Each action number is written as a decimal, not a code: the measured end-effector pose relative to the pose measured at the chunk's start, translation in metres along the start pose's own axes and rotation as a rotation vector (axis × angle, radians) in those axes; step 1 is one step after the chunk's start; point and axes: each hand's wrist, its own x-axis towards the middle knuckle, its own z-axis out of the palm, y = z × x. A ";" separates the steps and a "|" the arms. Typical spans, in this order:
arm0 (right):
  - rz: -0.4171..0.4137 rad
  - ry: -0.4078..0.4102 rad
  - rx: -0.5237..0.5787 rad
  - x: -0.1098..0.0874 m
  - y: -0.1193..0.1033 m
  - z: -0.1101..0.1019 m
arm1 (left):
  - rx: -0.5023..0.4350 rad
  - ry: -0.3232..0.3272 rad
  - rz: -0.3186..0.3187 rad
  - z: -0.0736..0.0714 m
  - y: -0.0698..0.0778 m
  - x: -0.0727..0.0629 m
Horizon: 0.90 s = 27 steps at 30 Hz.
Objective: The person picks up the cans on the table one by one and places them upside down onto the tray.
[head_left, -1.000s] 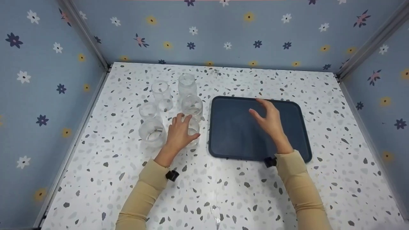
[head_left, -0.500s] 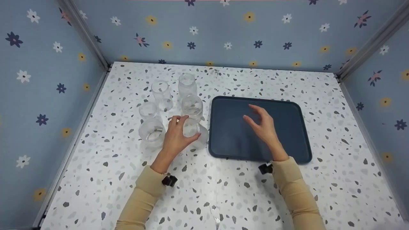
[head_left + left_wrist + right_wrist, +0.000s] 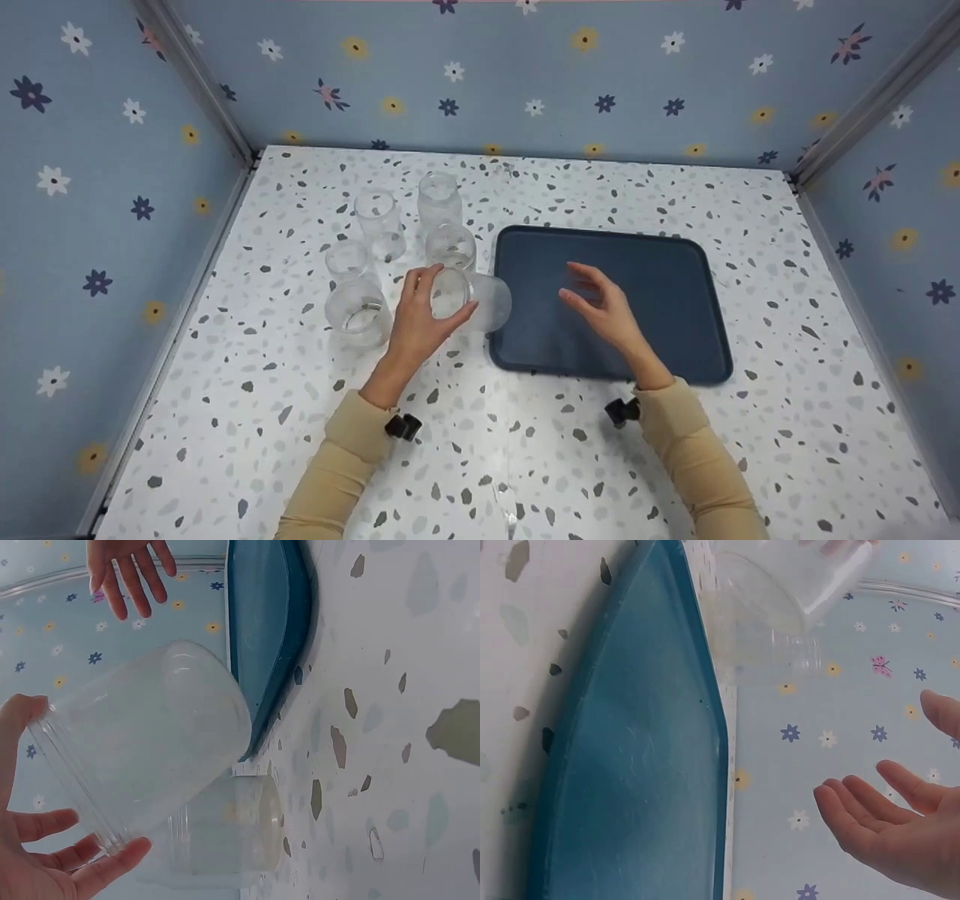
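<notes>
My left hand grips a clear jar by its rim, thumb on one side and fingers on the other. The jar is tilted well over, mouth toward the palm and base toward the dark blue tray. In the left wrist view the jar looks see-through and hangs off the table. My right hand hovers above the tray with fingers apart from the thumb and nothing between them. In the right wrist view that hand has its palm turned toward the jar.
Several other clear jars stand upright at the left, among them one nearest me, one behind the held jar and one at the back. Flowered panels wall the speckled table at the back and sides.
My left hand has lifted the jar from its place among the others and tipped it over, base swinging right toward the tray. My right hand has moved left and slightly nearer me.
</notes>
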 end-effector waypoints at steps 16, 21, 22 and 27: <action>-0.054 0.013 0.230 -0.002 0.017 0.015 | -0.386 -0.014 -0.076 0.020 0.007 0.004; -0.012 -0.029 0.304 -0.002 0.026 0.019 | -0.442 -0.020 -0.076 0.025 0.011 0.004; -0.004 -0.045 0.323 -0.002 0.027 0.020 | -0.452 -0.019 -0.072 0.023 0.015 0.003; 0.015 -0.136 0.443 -0.004 0.027 0.023 | -0.478 -0.027 -0.051 0.016 0.035 0.002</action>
